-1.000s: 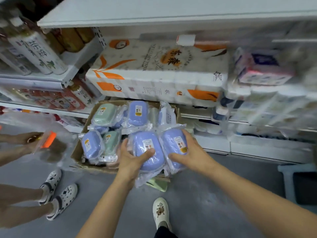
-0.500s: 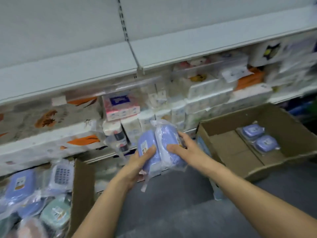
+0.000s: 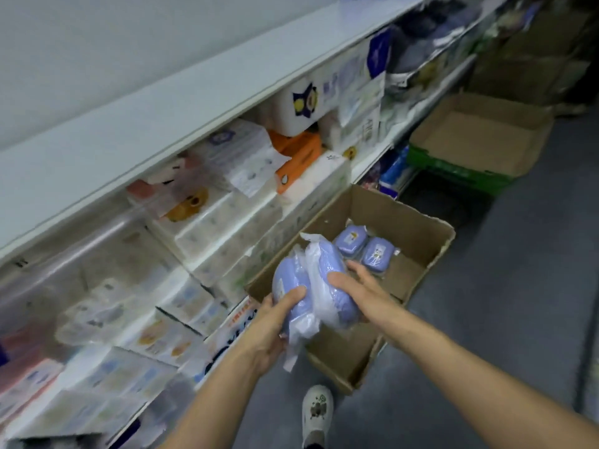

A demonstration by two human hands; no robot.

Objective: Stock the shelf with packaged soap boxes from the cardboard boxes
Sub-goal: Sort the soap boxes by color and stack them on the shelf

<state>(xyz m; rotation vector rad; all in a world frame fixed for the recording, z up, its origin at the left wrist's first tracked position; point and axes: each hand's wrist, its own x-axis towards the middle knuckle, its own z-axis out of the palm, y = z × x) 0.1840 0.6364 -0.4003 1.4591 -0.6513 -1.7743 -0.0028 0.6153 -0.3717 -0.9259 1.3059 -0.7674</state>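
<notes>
A: What are the fingers doing?

B: The left hand and right hand curl round two wrapped lilac soap boxes, clamped between the palms, thumbs on top. Loose plastic wrap trails below the left fingers.

A: Beyond the fingertips?

B: An open cardboard box on the floor, holding two more soap boxes. Left of the fingers, the shelf.

A: Risks?

B: Probably the slick wrap letting one box slide out.

A: Any change?

B: Half a second ago that carton lay well right of the fingers; now it sits directly beneath them.
</notes>
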